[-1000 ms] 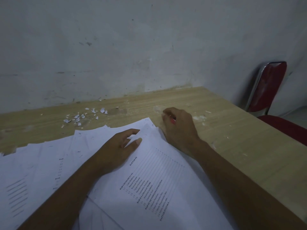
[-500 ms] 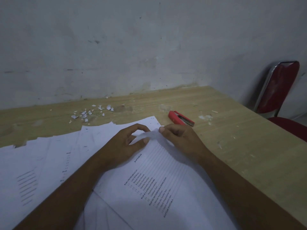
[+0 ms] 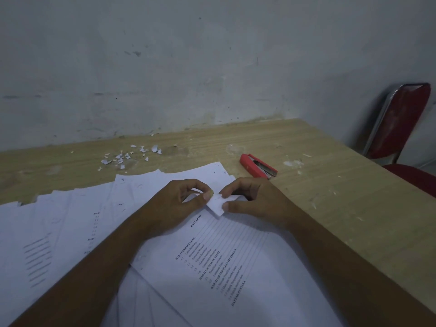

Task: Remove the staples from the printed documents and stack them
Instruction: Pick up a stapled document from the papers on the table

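A printed document headed "DAFTAR ISI" lies in front of me on the wooden table. Its far corner is folded up. My left hand pinches that corner between thumb and forefinger. My right hand pinches the same corner from the right side. Any staple there is too small to make out. More white printed sheets lie fanned out to the left. A red stapler lies on the table just beyond my right hand, untouched.
Several torn paper scraps lie scattered near the grey wall at the back. A red chair with a metal frame stands past the table's right edge.
My right hand let go of the red stapler, left it on the table and came back to the document's corner. Both hands now pinch that corner, which has lifted.
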A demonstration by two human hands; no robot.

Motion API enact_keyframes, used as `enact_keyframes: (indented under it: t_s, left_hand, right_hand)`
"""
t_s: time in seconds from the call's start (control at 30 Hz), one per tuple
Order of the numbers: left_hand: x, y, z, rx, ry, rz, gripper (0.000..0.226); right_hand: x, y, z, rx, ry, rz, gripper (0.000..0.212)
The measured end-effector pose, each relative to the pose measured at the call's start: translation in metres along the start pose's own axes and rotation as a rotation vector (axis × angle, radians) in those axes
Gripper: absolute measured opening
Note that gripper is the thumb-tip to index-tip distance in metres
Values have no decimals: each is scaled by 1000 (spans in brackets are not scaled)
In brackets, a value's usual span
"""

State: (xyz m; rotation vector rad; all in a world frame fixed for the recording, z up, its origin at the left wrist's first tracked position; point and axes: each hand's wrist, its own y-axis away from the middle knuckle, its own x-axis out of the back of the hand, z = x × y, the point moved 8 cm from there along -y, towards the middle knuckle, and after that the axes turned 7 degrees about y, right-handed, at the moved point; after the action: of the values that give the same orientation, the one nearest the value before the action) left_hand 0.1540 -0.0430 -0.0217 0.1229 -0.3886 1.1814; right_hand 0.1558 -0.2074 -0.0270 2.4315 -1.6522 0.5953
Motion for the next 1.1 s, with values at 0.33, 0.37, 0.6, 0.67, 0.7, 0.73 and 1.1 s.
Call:
enact_keyframes:
  t_s: [0.33, 0.37, 0.6, 0.67, 0.7, 0.73, 1.1]
  left_hand:
    - [0, 0, -1, -6, -18, 11, 28]
    - [0, 0, 0, -6, 1, 14, 30]
    - [0, 2, 1, 6, -10, 46, 31]
    - [0, 2, 1, 17, -15, 61, 32]
    - [0, 2, 1, 18, -21, 65, 33]
    - [0, 2, 2, 19, -24, 66, 34]
    - [25, -1, 33, -58, -91, 74, 52]
  right_hand:
    - [1, -3, 1, 27, 61, 29, 16]
    - [2, -4, 2, 26, 41, 39, 15]
    - [7, -2, -6, 41, 25, 253, 16]
    - [9, -4, -6, 43, 82, 332, 25]
    - [10, -5, -6, 53, 125, 365, 30]
    - [10, -6, -6, 58, 166, 391, 34]
    - [27, 13, -13, -58, 375, -14, 17]
